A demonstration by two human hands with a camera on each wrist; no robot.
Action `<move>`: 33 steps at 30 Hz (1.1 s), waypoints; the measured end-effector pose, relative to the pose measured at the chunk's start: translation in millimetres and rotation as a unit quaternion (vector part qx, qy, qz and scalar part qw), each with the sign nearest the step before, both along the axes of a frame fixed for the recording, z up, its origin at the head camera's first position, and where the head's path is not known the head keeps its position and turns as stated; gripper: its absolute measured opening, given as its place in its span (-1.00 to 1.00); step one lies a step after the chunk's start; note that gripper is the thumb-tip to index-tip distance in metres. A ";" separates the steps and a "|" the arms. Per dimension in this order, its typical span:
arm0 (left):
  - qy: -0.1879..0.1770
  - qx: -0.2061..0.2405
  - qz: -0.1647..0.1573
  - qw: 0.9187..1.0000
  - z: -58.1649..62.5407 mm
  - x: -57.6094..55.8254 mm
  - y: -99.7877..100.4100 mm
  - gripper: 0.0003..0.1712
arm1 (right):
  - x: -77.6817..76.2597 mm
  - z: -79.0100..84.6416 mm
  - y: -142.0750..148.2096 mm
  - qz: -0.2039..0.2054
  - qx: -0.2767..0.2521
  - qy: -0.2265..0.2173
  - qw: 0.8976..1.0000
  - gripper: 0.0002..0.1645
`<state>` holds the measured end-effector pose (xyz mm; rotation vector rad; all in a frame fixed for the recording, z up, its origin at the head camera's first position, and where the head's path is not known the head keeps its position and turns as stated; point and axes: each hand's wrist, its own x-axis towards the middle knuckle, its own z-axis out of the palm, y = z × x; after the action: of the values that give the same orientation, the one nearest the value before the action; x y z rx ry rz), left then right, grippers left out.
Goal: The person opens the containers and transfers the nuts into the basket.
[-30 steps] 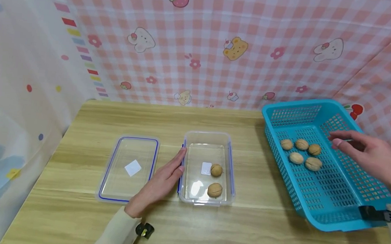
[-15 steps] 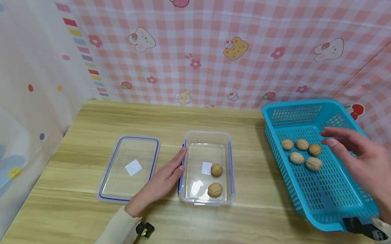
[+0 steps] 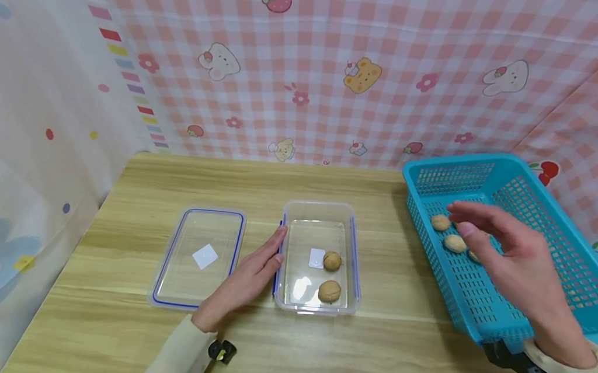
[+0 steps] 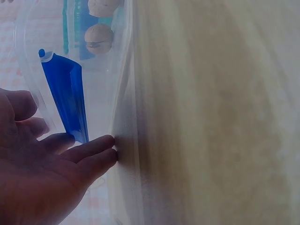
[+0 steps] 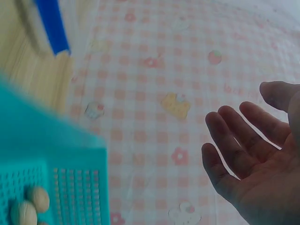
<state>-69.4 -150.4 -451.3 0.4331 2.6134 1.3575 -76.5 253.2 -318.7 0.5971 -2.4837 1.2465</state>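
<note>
My left hand (image 3: 244, 282) lies with straight fingers along the left side of a clear plastic food container (image 3: 300, 233), its fingertips at the blue clip (image 4: 65, 93) in the left wrist view. Two walnuts (image 3: 329, 291) sit on the right side of the container's floor. Over the turquoise basket (image 3: 431, 279) hovers my right hand (image 3: 509, 267), thumb and fingers spread apart with nothing between them. Beneath it are several walnuts (image 3: 454, 244), some hidden by the hand. In the right wrist view the relaxed fingers (image 5: 234, 140) are bare.
A clear lid (image 3: 176, 270) with a blue seal lies flat on the wooden table (image 3: 380, 357), left of the container. Behind the table hangs a pink checked cloth (image 3: 289, 45), and a pale cloth (image 3: 31, 101) hangs at the left.
My right hand has moved left across the basket, from its right side to above the walnuts, covering some of them. The left hand, container and lid have stayed put.
</note>
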 end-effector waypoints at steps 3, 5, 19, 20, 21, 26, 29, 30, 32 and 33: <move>-0.001 0.000 0.002 1.000 -0.1 0.4 0.0 -0.36 | 2.0 -0.6 -11.8 0.027 -0.021 0.001 0.999 -0.53; -0.001 0.000 0.002 1.000 -0.4 0.6 -0.2 -0.36 | 3.6 -1.7 -19.8 0.036 -0.032 -0.004 0.999 -0.53; -0.014 0.000 0.009 1.000 -0.4 0.8 0.6 -0.36 | -2.9 -31.1 -73.9 0.070 -0.042 -0.040 0.996 -0.60; -0.015 0.000 0.009 1.000 -0.2 0.8 0.6 -0.36 | -4.6 -33.7 -77.3 0.073 -0.040 -0.047 0.995 -0.62; -0.015 0.000 0.009 1.000 0.2 0.9 0.7 -0.37 | -6.5 -36.3 -80.5 0.076 -0.038 -0.054 0.995 -0.63; -0.009 0.001 0.003 1.000 -0.1 1.2 0.1 -0.37 | -15.6 -48.0 -93.7 0.101 -0.016 -0.062 0.993 -0.64; -0.010 0.003 0.006 1.000 -0.5 0.9 0.0 -0.37 | -20.4 -55.2 -101.7 0.135 -0.017 -0.048 0.989 -0.63; -0.010 0.003 0.007 1.000 -0.6 0.8 0.2 -0.37 | -21.5 -57.7 -104.5 0.146 -0.018 -0.045 0.988 -0.63; -0.009 0.003 0.008 1.000 -1.2 0.3 0.6 -0.37 | -23.2 -62.6 -109.7 0.160 -0.015 -0.040 0.986 -0.64; -0.011 0.001 0.009 1.000 -1.4 0.2 0.7 -0.37 | -23.9 -64.4 -111.8 0.164 -0.010 -0.038 0.986 -0.64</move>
<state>-69.2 -149.7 -452.7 0.3952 2.6043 1.3631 -100.4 141.4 -383.2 1.0029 -2.5025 1.4309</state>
